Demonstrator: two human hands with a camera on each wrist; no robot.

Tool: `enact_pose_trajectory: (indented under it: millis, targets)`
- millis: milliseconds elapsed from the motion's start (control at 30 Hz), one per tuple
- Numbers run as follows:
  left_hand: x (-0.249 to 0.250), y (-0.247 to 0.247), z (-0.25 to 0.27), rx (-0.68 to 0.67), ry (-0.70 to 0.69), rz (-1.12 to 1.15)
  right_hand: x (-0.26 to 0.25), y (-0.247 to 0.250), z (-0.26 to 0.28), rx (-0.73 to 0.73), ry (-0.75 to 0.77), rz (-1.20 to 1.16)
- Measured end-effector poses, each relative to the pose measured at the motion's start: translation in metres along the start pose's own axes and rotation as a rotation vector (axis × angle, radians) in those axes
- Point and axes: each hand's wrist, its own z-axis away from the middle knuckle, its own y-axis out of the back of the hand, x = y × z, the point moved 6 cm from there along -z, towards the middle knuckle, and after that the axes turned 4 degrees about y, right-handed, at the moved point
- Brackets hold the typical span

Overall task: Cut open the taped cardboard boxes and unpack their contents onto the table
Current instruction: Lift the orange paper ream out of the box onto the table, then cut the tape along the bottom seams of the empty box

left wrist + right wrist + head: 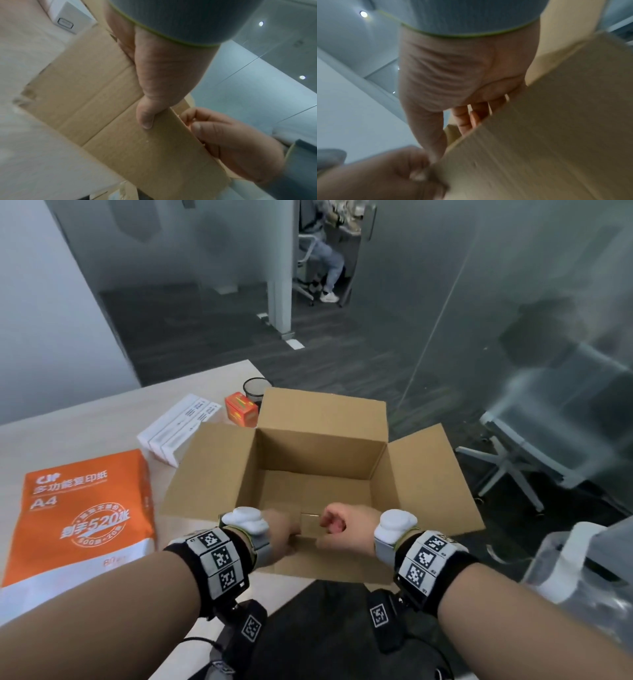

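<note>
An open cardboard box (308,450) stands at the table's near corner with its flaps spread; its inside looks bare. My left hand (284,534) grips the near flap (308,556) at its top edge, thumb on the outer face. My right hand (337,523) pinches the same edge just to the right, fingers curled over it. The left wrist view has the left thumb (145,119) pressed on the flap (154,155) and the right hand (231,148) beside it. In the right wrist view, the right hand's fingers (464,119) reach behind the cardboard (556,135).
On the table (85,419) left of the box lie an orange ream of A4 paper (82,515), white flat boxes (178,429), a small orange box (241,409) and a black mesh cup (255,392). An office chair (534,453) stands to the right, with glass walls behind.
</note>
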Motion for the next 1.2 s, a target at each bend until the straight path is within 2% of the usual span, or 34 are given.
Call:
enact_pose_trajectory:
  millis: [100,200,267,367,400,433,500,567,667,767,833,900,933,1000,1067,1133,1200]
  targets:
    - [0.006,0.03,0.006,0.115,0.038,-0.088,0.0,0.003,0.004,-0.084,0.014,0.276]
    - [0.01,0.067,0.017,0.327,0.054,-0.141,0.002,0.024,0.002,0.046,-0.006,0.279]
    - [0.009,0.093,0.023,0.567,0.093,-0.086,0.006,0.044,0.002,0.159,-0.028,0.163]
    - [0.0,0.131,0.05,1.038,0.12,0.24,0.01,0.075,0.01,0.286,-0.03,-0.073]
    - [-0.005,0.139,0.058,1.118,0.139,0.372,0.01,0.084,0.013,0.336,-0.021,-0.174]
    - [-0.01,0.143,0.06,1.131,0.17,0.488,0.012,0.094,0.017,0.402,-0.009,-0.285]
    - [-0.019,0.141,0.051,1.031,0.207,0.718,0.012,0.114,0.026,0.564,0.032,-0.522]
    - [-0.012,0.136,0.045,0.923,0.126,0.952,0.007,0.132,0.039,0.712,0.12,-0.771]
    - [0.007,0.145,0.052,0.896,-0.034,1.15,-0.004,0.147,0.048,0.837,0.197,-1.131]
    - [0.027,0.176,0.073,0.99,-0.135,1.007,0.0,0.137,0.043,0.886,0.104,-1.486]
    - [0.041,0.192,0.08,1.01,-0.136,0.779,0.0,0.119,0.037,0.777,0.053,-1.743]
    - [0.059,0.201,0.081,1.008,-0.107,0.528,0.004,0.096,0.034,0.643,0.035,-1.873]
    - [0.067,0.201,0.075,0.995,-0.093,0.409,0.007,0.082,0.031,0.592,-0.02,-1.862]
    - [0.076,0.191,0.053,0.892,-0.05,0.225,0.025,0.048,0.027,0.542,-0.223,-1.723]
    - [0.074,0.168,0.026,0.758,-0.005,0.157,0.05,0.02,0.028,0.498,-0.405,-1.511]
    - [0.073,0.14,0.003,0.636,0.0,0.16,0.074,0.001,0.036,0.307,-0.484,-1.204]
    - [0.067,0.107,-0.016,0.515,0.012,0.17,0.091,-0.009,0.052,0.1,-0.482,-0.863]
